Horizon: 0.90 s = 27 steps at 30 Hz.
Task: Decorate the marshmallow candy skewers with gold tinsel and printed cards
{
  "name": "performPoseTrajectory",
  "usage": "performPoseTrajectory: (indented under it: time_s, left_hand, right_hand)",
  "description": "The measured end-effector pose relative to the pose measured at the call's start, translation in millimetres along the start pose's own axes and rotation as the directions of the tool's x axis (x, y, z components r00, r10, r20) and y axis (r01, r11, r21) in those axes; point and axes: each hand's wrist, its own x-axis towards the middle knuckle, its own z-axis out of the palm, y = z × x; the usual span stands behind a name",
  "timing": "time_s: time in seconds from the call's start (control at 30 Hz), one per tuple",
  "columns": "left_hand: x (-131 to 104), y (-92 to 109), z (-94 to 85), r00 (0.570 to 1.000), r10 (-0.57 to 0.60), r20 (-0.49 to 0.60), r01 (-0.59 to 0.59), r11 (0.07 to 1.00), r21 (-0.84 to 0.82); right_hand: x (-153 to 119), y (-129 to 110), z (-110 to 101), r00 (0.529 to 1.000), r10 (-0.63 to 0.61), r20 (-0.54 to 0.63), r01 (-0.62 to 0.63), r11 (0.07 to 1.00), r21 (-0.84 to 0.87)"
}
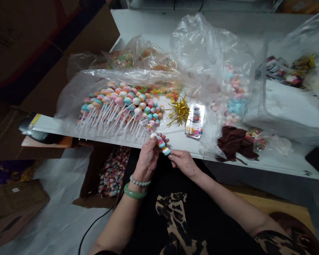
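A marshmallow skewer (163, 145) in pink, blue, yellow and white is held over the table's front edge. My left hand (149, 153) is closed around its middle, and a printed clear wrapper (145, 122) covers the far end. At the near end, the fingertips of my right hand (183, 162) are pinched together against the last pieces. Just beyond my hands lies a pile of marshmallow skewers (119, 101) with white sticks pointing toward me. Gold twist ties (179, 111) form a loose heap beside a stack of printed wrappers (195, 121).
Clear plastic bags of colourful gummies (159, 88) lie behind the pile. More marshmallows (236, 102) sit in plastic at the right, near a brown cloth (234, 143) and a clear bin (289, 113). Below the table's left side, a cardboard box (89, 184) holds many wrapped sweets.
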Motion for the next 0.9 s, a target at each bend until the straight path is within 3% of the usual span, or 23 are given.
performPoseTrajectory:
  time_s: [0.1,0.37,0.5,0.6,0.67,0.8,0.9]
  left_hand:
    - [1.9,1.3,-1.7,0.999,0.032,-0.001,-0.032,0.997,-0.064]
    - [2.4,4.0,2.1,0.997,0.076,0.025,-0.074,0.994,-0.082]
    - [1.0,4.0,3.3,0.997,0.053,0.059,-0.049,0.996,-0.071]
    - [-0.7,2.4,5.6,0.997,0.043,0.068,-0.036,0.993,-0.112]
    - [-1.5,0.7,6.9,0.996,0.032,0.081,-0.022,0.993,-0.116]
    - [-2.4,-2.1,7.9,0.994,0.048,0.101,-0.045,0.999,-0.029]
    - [-4.0,-3.2,9.6,0.991,0.111,0.074,-0.117,0.990,0.081]
  right_hand:
    - [2.1,1.6,0.6,0.994,0.103,0.029,-0.107,0.975,0.194]
    - [5.8,1.3,-2.8,0.963,0.243,0.114,-0.268,0.850,0.454]
    - [8.9,2.7,-12.0,0.915,0.273,0.297,-0.397,0.738,0.546]
    - [10.2,7.6,-17.8,0.831,0.204,0.518,-0.525,0.594,0.609]
    - [10.9,11.1,-19.8,0.796,0.142,0.588,-0.566,0.518,0.641]
    - [12.2,13.7,-19.5,0.814,0.138,0.564,-0.552,0.484,0.679]
    - [12.7,10.5,-15.1,0.866,0.230,0.443,-0.491,0.558,0.670]
